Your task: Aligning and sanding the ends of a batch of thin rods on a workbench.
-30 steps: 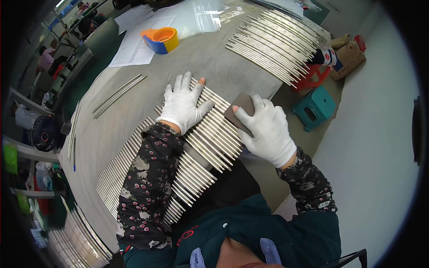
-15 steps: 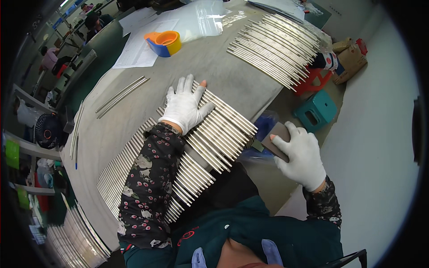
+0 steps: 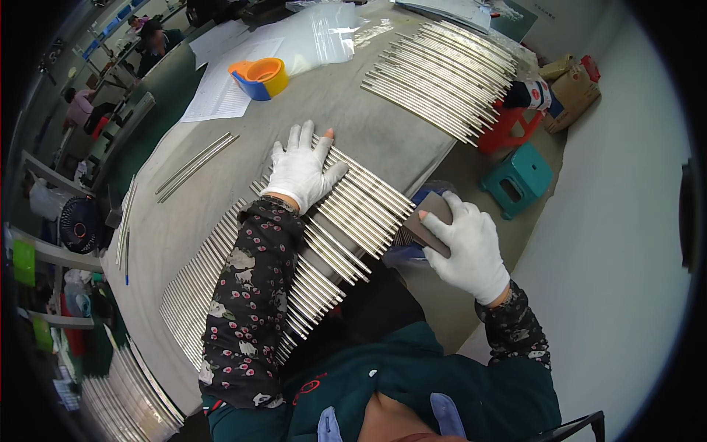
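A long row of thin shiny metal rods (image 3: pixel 346 221) lies side by side across the near edge of a grey table (image 3: pixel 368 125). My left hand (image 3: pixel 300 168), in a white glove, lies flat on the rods with its fingers spread, pressing them down. My right hand (image 3: pixel 468 247), also gloved, grips a dark brown block (image 3: pixel 427 221) just past the rods' near ends, off the table's edge. Under the block a blue container (image 3: pixel 409 254) shows partly.
A second batch of rods (image 3: pixel 442 81) lies at the far right of the table. An orange and blue tape roll (image 3: pixel 259 77), papers (image 3: pixel 221 88) and a clear plastic bag (image 3: pixel 317 37) lie farther back. Loose rods (image 3: pixel 195 166) lie left. A teal stool (image 3: pixel 519 177) and a red stool (image 3: pixel 501 129) stand on the floor.
My right hand with the block has slid off the rods toward their near ends, past the table's edge. My left hand has stayed on the rods.
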Motion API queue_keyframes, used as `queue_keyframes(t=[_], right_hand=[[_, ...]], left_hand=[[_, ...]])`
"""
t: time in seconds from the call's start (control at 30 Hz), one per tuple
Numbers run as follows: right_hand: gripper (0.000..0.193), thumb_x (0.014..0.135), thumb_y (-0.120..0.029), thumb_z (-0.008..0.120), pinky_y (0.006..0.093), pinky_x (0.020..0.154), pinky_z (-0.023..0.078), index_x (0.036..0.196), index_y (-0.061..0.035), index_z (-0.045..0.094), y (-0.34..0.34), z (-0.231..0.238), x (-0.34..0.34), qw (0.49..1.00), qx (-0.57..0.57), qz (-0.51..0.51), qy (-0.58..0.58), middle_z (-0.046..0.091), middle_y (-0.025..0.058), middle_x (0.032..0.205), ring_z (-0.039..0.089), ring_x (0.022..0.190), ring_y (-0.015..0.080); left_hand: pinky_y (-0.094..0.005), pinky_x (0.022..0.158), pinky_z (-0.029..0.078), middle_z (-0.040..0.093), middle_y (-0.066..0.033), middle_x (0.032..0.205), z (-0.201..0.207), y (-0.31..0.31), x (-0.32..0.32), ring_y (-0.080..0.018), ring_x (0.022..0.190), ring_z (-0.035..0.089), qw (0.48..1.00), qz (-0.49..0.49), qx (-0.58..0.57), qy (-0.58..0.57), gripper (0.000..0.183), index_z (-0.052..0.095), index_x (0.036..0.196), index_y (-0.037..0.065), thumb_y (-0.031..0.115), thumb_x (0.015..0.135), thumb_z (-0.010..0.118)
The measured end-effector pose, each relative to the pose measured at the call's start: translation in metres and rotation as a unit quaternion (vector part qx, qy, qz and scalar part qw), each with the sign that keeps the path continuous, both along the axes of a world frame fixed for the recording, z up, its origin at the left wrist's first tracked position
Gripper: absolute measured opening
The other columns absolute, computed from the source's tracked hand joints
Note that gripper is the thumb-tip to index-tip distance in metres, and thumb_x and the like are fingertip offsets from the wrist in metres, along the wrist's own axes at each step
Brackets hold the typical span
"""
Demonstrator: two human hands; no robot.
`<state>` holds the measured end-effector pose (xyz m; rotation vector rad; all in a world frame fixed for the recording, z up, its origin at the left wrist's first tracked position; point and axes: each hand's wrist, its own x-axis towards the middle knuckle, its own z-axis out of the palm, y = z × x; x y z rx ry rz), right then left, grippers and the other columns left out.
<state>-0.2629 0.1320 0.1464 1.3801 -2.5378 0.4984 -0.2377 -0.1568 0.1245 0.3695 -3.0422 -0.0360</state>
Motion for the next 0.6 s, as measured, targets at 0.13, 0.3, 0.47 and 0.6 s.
queue_keyframes(t=[0.13, 0.3, 0.47, 0.6], right_hand=[[0.048, 0.064, -0.026, 0.071, 0.0384, 0.075, 0.044, 0.111, -0.0143, 0.064, 0.004, -0.005, 0.000, 1.000, 0.002, 0.002, 0.017, 0.051, 0.0239, 0.120, 0.055, 0.094, 0.0305], [0.048, 0.064, -0.025, 0.072, 0.0392, 0.076, 0.045, 0.110, -0.0141, 0.065, 0.009, -0.006, 0.007, 1.000, -0.001, 0.005, -0.003, 0.051, 0.0238, 0.121, 0.055, 0.096, 0.0317], [0.049, 0.063, -0.024, 0.073, 0.0400, 0.075, 0.045, 0.110, -0.0137, 0.064, 0.015, -0.007, 0.013, 1.000, -0.006, 0.003, -0.010, 0.051, 0.0236, 0.121, 0.055, 0.095, 0.0325], [0.050, 0.063, -0.023, 0.074, 0.0409, 0.075, 0.045, 0.111, -0.0133, 0.063, 0.015, -0.006, 0.016, 1.000, -0.009, 0.005, -0.023, 0.050, 0.0239, 0.121, 0.055, 0.095, 0.0331]], left_hand=[[-0.0573, 0.106, 0.021, 0.027, -0.0192, 0.146, 0.000, 0.002, -0.003, -0.0338, 0.137, 0.022, 1.000, -0.001, -0.001, 0.009, 0.068, 0.038, 0.140, 0.014, 0.056, 0.087, 0.045], [-0.0573, 0.106, 0.022, 0.028, -0.0196, 0.146, -0.001, 0.000, 0.001, -0.0343, 0.136, 0.024, 1.000, 0.005, -0.014, 0.010, 0.067, 0.038, 0.139, 0.014, 0.055, 0.087, 0.045], [-0.0538, 0.108, 0.021, 0.026, -0.0203, 0.147, 0.002, 0.000, 0.005, -0.0348, 0.137, 0.022, 1.000, 0.002, -0.020, -0.006, 0.065, 0.037, 0.140, 0.014, 0.054, 0.089, 0.043], [-0.0534, 0.108, 0.021, 0.025, -0.0202, 0.147, 0.000, 0.000, 0.008, -0.0351, 0.137, 0.022, 1.000, 0.006, -0.018, -0.006, 0.065, 0.036, 0.140, 0.014, 0.054, 0.089, 0.042]])
